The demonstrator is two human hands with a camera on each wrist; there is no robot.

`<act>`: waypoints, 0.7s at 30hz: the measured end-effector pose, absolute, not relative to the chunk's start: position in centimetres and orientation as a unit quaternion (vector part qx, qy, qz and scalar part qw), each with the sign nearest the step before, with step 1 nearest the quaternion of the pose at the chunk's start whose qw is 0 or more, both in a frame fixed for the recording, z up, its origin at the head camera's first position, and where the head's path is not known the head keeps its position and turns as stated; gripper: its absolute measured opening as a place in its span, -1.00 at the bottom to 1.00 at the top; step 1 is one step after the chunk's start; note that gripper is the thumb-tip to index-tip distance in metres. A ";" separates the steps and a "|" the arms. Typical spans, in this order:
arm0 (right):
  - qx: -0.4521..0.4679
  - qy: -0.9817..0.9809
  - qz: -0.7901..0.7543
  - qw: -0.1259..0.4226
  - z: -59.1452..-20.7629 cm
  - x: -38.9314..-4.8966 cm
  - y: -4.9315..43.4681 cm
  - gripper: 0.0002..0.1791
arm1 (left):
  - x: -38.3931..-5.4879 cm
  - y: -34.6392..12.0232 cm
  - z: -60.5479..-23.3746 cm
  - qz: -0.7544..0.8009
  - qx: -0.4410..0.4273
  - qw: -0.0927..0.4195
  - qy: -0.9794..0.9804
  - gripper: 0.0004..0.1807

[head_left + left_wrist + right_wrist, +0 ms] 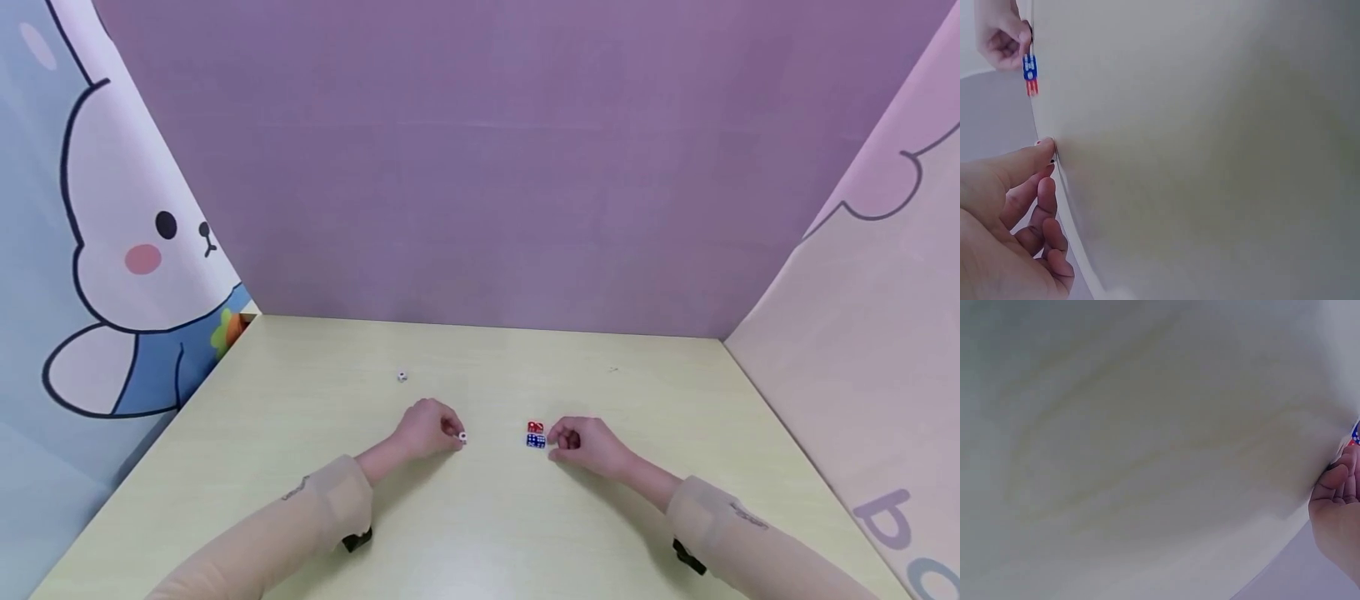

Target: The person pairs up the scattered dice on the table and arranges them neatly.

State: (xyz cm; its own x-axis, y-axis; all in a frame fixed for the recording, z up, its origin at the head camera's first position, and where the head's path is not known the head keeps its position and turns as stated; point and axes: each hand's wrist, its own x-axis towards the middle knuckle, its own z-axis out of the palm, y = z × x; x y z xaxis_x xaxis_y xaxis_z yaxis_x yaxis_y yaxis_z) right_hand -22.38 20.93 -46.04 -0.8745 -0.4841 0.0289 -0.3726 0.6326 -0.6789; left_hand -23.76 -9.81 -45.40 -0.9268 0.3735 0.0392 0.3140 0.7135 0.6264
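White die [462,437], where?

Pinched by left hand [429,428], thumb and forefinger, low near tabletop [480,533]. Left of coloured dice, short gap between.

And right hand [592,444]?

Fingers loosely bent, thumb tip apart from fingertips. Just right of blue dice [536,440]; touching or not, can't tell.

Red dice [536,427]?

Close against blue dice, directly above in head view. Stacked or behind, can't tell.

Anything else?

Second white die [402,377] on tabletop, beyond left hand. Purple panel [480,167] at back, rabbit print [142,217] at left. Beige sleeves [322,504] on both arms.
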 end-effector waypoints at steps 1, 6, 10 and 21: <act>-0.239 0.900 -0.357 0.078 -46.0 -22.3 20.9 -0.81 | -23.5 -9.6 -45.4 0.329 0.192 0.046 0.923 -0.85; -0.243 0.898 -0.359 0.078 -46.0 -21.6 20.8 -0.84 | -22.7 -8.4 -45.4 0.330 0.215 0.053 0.918 -0.85; -0.246 0.897 -0.359 0.081 -46.0 -21.2 20.6 -0.84 | -22.3 -7.4 -45.4 0.333 0.224 0.059 0.914 -0.85; -0.262 0.890 -0.362 0.086 -46.1 -21.0 20.3 -0.84 | -21.6 -3.8 -45.2 0.330 0.234 0.077 0.911 -0.86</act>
State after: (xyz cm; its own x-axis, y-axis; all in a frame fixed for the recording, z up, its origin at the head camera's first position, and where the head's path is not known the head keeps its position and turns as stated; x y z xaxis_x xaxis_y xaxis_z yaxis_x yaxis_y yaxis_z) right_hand -20.98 20.34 -46.14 -0.8477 -0.5292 0.0366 -0.4047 0.6005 -0.6896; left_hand -21.57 -3.77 -45.18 -0.8784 0.4776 0.0143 0.3763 0.6731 0.6367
